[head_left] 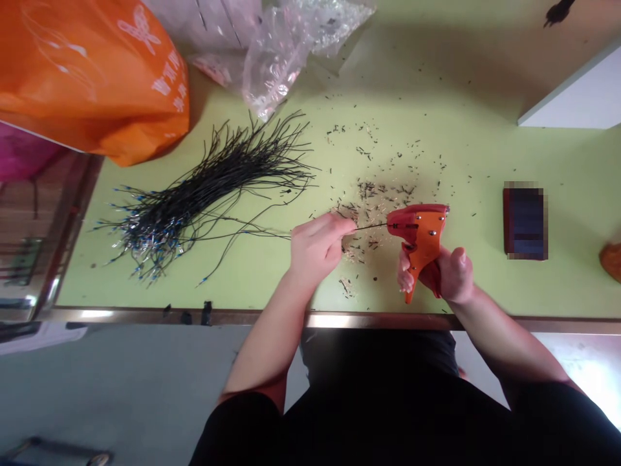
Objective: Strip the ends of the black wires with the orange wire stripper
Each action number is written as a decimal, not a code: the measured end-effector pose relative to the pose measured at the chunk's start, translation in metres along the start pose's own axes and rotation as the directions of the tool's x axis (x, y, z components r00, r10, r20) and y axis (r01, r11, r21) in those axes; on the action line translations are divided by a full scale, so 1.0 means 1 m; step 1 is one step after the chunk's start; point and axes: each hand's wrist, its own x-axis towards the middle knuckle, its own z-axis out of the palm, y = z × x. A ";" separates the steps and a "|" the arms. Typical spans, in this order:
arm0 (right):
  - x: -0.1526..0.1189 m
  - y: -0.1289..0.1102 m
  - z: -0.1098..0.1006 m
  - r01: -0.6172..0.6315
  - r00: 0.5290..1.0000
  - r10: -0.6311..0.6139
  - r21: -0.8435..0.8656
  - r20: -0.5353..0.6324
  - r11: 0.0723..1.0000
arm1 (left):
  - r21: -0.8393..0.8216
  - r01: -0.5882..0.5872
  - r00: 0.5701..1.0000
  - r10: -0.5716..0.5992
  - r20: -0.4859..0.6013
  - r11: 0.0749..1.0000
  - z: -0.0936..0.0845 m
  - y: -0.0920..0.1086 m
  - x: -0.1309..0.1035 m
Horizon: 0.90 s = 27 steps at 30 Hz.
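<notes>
Head view: green bench, a black wire bundle lying left of the pistol-style wire stripper — likely stiff, best held by its handles, which the right hand wraps. The left hand pinches one wire — probably light, bendy — at the stripper's nose.

One head-worn camera faces forward and down over hands and table
</notes>
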 end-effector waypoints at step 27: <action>0.007 0.018 0.007 -0.038 0.993 0.040 0.019 -0.114 0.999 | -0.131 0.108 0.974 -0.079 0.211 0.986 0.025 0.021 0.004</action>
